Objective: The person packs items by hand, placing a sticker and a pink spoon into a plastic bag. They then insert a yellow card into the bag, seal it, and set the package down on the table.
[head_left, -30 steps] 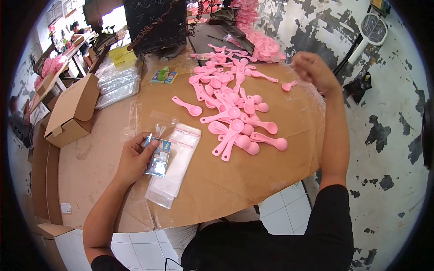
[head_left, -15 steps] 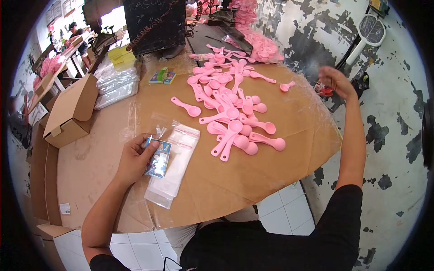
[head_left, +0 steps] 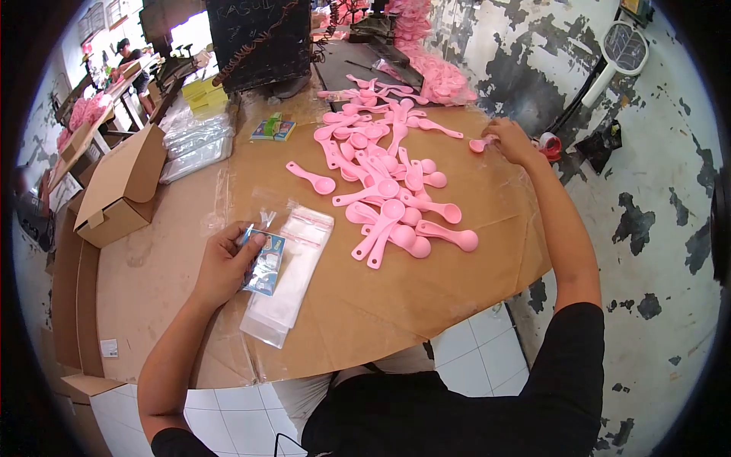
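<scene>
My left hand [head_left: 226, 263] pinches a small blue printed card [head_left: 266, 266] in clear plastic between thumb and fingers. Beneath it, a stack of clear plastic bags [head_left: 293, 286] lies on the cardboard-covered table. At the table's far right edge, my right hand [head_left: 514, 142] has its fingers closed at the handle of a small pink measuring spoon [head_left: 477, 145], whose bowl points left. The fingertips are partly hidden behind the hand. A heap of pink measuring spoons [head_left: 387, 188] spreads between my hands, and one spoon [head_left: 311, 180] lies apart on its left.
An open cardboard box [head_left: 122, 186] stands at the left, beside stacked clear plastic packs [head_left: 194, 148]. A banded bundle of cards [head_left: 274, 129] lies behind. Pink items in plastic [head_left: 438, 76] are piled at the back. A person [head_left: 129, 57] is in the far left background.
My right hand has come in from beyond the right edge of the table to the small pink spoon. My left hand stays nearly in place with the card.
</scene>
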`<state>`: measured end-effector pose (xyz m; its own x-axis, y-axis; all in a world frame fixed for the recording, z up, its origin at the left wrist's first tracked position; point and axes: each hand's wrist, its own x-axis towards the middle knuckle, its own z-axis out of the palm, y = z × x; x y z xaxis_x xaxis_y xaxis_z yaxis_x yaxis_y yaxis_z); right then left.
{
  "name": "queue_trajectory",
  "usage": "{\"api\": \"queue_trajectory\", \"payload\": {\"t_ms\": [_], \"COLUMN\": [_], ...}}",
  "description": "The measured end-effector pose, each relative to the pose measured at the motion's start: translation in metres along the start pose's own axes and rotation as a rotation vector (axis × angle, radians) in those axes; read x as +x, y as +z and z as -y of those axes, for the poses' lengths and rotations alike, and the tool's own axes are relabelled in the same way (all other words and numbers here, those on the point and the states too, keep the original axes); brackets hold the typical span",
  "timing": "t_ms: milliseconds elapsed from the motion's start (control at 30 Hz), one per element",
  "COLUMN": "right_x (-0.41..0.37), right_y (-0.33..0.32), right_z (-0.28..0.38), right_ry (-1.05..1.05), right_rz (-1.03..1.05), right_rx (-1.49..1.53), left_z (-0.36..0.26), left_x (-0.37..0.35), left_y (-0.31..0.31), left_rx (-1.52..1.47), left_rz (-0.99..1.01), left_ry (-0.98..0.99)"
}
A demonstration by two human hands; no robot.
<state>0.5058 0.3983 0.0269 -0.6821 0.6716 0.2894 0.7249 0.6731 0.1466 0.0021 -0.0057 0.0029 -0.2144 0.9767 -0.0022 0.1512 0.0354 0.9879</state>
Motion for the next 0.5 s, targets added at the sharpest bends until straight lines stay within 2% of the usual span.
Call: {"api": "queue_trajectory", "payload": {"t_ms": [100, 400, 500], "right_x": [0.003, -0.010, -0.016], "right_y": [0.004, -0.017, -0.033], "right_z": [-0.005, -0.002, -0.029], "right_ry": [0.024, 0.145, 0.082], "right_rz": [0.077, 0.083, -0.162], "right_rx": [-0.092, 0.146, 0.219], "left_z": [0.000, 0.009, 0.005], "left_x": [0.001, 0.003, 0.003], "left_y": [0.000, -0.003, -0.004], "left_rx": [0.004, 0.003, 0.041], "left_rz": [-0.002, 0.014, 0.017], "left_ry": [-0.006, 0.007, 0.005]}}
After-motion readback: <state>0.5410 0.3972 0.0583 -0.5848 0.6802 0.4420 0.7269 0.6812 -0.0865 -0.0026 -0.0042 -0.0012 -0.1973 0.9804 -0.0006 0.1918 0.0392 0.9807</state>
